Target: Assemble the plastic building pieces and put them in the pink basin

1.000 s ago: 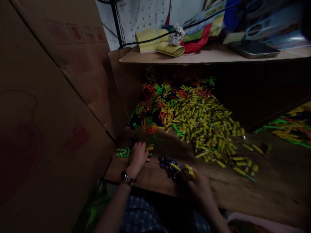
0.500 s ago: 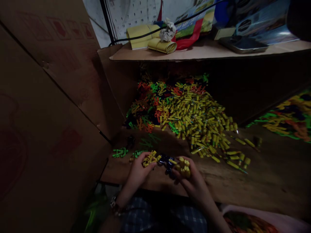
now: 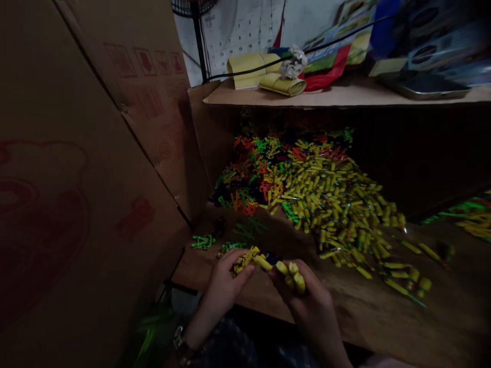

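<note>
Centrally, in the head view, a jagged yellow plastic piece (image 3: 245, 259) is pinched by the left hand (image 3: 225, 282). Just to its right, a short yellow cylinder (image 3: 263, 262) is pointed lengthwise at it from the nearer right hand (image 3: 317, 301), where a bunch of blunt-ended yellow cylinders (image 3: 299, 282) is gripped; piece-to-cylinder contact cannot be told.

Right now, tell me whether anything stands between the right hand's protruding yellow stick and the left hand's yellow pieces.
Nothing visible: the yellow stick at the right hand touches or nearly touches the yellow pieces in the left hand. Dark pieces show behind, not between.
</note>
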Demonstrator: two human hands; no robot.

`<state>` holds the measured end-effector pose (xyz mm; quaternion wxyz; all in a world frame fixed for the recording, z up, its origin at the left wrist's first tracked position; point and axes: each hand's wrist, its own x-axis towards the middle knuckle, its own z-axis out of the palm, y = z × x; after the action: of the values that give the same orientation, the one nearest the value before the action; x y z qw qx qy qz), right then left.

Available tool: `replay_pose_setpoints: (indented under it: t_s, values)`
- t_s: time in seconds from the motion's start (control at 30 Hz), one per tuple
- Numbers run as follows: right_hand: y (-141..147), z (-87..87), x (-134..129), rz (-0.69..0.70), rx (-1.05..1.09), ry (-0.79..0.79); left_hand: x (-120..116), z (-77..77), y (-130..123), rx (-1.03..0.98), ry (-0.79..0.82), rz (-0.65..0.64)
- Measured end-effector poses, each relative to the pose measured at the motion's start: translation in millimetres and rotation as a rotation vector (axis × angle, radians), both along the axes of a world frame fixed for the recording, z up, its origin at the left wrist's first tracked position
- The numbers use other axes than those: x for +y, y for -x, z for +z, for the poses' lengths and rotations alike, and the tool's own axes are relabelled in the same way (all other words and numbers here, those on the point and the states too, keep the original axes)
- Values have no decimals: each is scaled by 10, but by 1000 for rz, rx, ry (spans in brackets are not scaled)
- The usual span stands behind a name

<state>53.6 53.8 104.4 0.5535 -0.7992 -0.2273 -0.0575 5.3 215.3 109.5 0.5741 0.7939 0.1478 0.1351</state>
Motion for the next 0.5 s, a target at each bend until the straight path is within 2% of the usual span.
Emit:
replay_pose_setpoints:
  t_s: [0.3,0.4,0.5]
  values:
    - [211,148,-18,126,-504,152,93,80,52,20,6,-141]
    - [190,132,-42,173,-498,154,195,89,86,94,47,-220]
    - [85,24,-109,211,-347,133,270,75,98,223,164,-402]
